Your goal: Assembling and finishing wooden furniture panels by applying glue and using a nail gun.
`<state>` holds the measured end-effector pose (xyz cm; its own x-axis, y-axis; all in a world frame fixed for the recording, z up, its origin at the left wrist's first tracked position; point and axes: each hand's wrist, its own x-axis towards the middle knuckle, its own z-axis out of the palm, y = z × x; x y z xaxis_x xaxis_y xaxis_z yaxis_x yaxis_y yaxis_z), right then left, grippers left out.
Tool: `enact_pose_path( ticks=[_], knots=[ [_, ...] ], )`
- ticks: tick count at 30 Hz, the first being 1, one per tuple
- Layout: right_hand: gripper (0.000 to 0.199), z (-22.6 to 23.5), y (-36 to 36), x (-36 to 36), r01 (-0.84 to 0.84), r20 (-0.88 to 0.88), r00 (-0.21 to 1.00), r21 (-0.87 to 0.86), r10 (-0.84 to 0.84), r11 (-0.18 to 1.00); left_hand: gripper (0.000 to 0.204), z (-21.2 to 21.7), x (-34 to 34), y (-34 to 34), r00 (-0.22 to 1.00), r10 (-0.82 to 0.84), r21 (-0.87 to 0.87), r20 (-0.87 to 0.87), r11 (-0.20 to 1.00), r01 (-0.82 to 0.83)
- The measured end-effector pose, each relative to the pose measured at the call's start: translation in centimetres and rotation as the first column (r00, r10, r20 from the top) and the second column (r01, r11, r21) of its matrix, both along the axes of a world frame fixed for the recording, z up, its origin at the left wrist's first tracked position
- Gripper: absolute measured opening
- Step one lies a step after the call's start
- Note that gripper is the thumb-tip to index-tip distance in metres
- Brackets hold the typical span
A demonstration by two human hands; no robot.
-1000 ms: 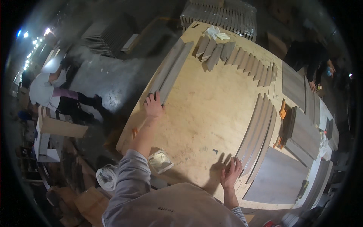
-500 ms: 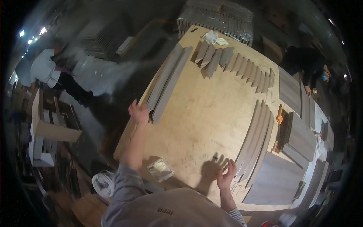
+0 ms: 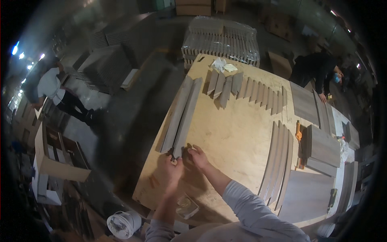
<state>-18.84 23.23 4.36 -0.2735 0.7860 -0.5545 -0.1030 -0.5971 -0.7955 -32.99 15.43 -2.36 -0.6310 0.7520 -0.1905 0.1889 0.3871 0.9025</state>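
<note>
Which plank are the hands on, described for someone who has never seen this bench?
Start at the big plywood table and go to its left edge, where two long grey planks lie side by side. Take the right-hand plank: the left hand and right hand meet at its near end, while its neighbour lies untouched.

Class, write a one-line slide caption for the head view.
Both hands, left hand and right hand, meet at the near end of long grey wooden strips on a plywood worktable.
</note>
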Motion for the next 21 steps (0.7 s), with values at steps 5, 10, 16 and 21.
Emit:
enact_pose_path(
  ticks=[5, 10, 16, 21],
  knots=[
    [0.067, 0.6, 3.3, -3.2, 0.034, 0.056, 0.998, -0.074, -0.03, 0.997, 0.07, 4.2, 0.9, 0.5, 0.976, -0.192, -0.025, -0.105, 0.981, 0.19],
    [0.066, -1.6, 3.9, -1.2, 0.127, 0.155, 0.978, 0.099, -0.141, 0.987, 0.069, 11.8, 3.5, 0.8, 0.928, -0.358, -0.138, 0.105, 0.919, 0.37],
    [0.062, 0.9, 0.9, 4.9, 0.019, 0.036, 0.999, -0.178, -0.012, 0.984, 0.051, 7.5, 7.4, -1.6, 0.818, -0.364, -0.17, 0.446, 0.862, 0.477],
    [0.058, 1.8, -5.3, 11.1, 0.025, -0.047, 0.998, -0.136, -0.032, 0.99, 0.049, 6.1, 12.2, -6.7, 0.827, -0.404, -0.031, 0.391, 0.892, 0.45]
  ],
)
